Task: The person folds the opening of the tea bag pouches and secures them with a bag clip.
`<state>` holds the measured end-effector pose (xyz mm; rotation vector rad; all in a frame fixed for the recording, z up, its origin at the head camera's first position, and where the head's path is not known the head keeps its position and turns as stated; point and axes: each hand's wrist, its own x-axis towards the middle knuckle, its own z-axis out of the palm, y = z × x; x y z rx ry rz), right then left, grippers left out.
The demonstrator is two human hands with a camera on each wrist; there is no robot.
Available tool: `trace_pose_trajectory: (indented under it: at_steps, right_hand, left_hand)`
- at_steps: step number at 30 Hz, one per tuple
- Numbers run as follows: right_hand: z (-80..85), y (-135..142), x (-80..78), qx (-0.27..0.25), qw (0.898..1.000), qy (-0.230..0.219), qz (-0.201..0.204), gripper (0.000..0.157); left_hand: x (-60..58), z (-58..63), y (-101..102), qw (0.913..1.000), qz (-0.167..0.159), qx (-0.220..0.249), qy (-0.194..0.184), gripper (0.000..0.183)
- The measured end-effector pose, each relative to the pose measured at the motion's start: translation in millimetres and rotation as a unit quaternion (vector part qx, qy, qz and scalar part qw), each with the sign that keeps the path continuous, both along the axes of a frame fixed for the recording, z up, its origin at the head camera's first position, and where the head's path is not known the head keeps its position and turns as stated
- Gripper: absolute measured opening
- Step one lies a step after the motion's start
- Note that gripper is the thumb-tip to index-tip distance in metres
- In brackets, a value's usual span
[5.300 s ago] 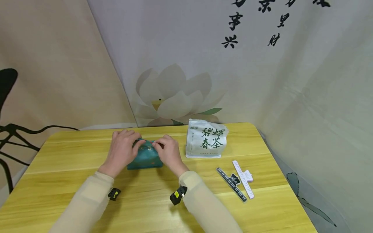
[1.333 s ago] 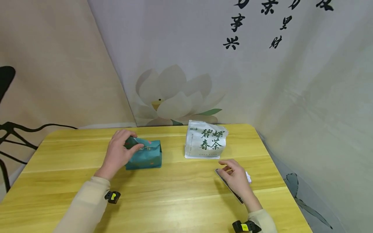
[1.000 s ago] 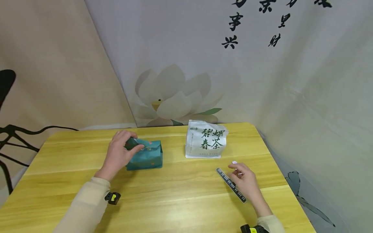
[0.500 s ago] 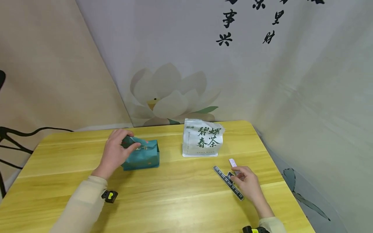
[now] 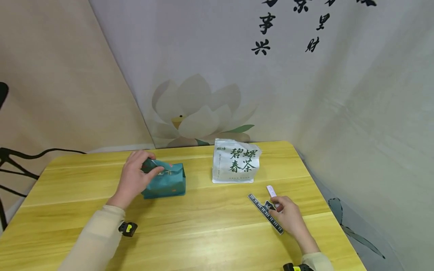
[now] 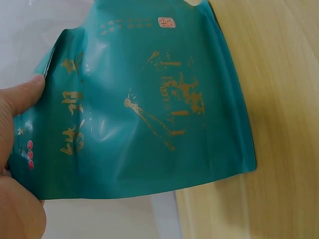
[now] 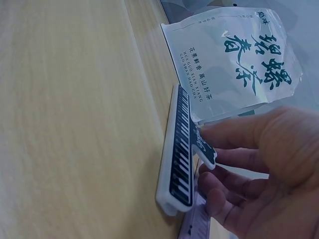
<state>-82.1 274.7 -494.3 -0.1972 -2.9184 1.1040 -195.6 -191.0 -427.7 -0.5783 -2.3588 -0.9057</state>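
My left hand (image 5: 133,180) grips the rolled-down top of a teal pouch (image 5: 166,186) with gold print, which stands on the table. In the left wrist view the thumb presses the fold of the pouch (image 6: 144,104), while the other fingers are mostly hidden. At the right, my right hand (image 5: 289,216) has thumb and fingertips curled at the handle tab of a black bag clip (image 5: 264,212) with a piano-key pattern. The right wrist view shows this clip (image 7: 182,154) with its tab against the fingers. Partly covered behind the hand lies a pale lilac clip (image 5: 271,191).
A white pouch of Biluochun tea (image 5: 235,162) stands at the back of the wooden table (image 5: 203,229), between the two hands. Black curved chair-like legs (image 5: 17,160) are beyond the left edge. A printed cloth (image 5: 288,94) hangs behind the table.
My right hand left the teal pouch, moved right to the clips, and shifted from the lilac one to the black clip's tab. My left hand kept its hold on the pouch's fold.
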Motion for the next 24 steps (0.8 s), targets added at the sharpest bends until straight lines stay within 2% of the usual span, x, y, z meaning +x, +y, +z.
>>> trace_pose_trajectory:
  at_steps: [8,14,24]
  right_hand:
    - [3.0,-2.1,-0.1,0.030,0.999,0.010,0.008,0.029]
    - [3.7,-4.5,-0.6,0.033,0.999,-0.001,0.008,0.027]
    - [5.8,-5.6,1.8,0.030,0.999,-0.012,0.008,0.025]
  left_hand:
    - [0.0,-1.3,0.0,1.0000,-0.004,0.000,0.006,0.040]
    - [1.1,-2.2,-2.3,1.0000,0.003,0.006,-0.001,0.039]
    - [1.1,0.4,-0.6,0.9999,-0.005,0.008,0.005,0.038]
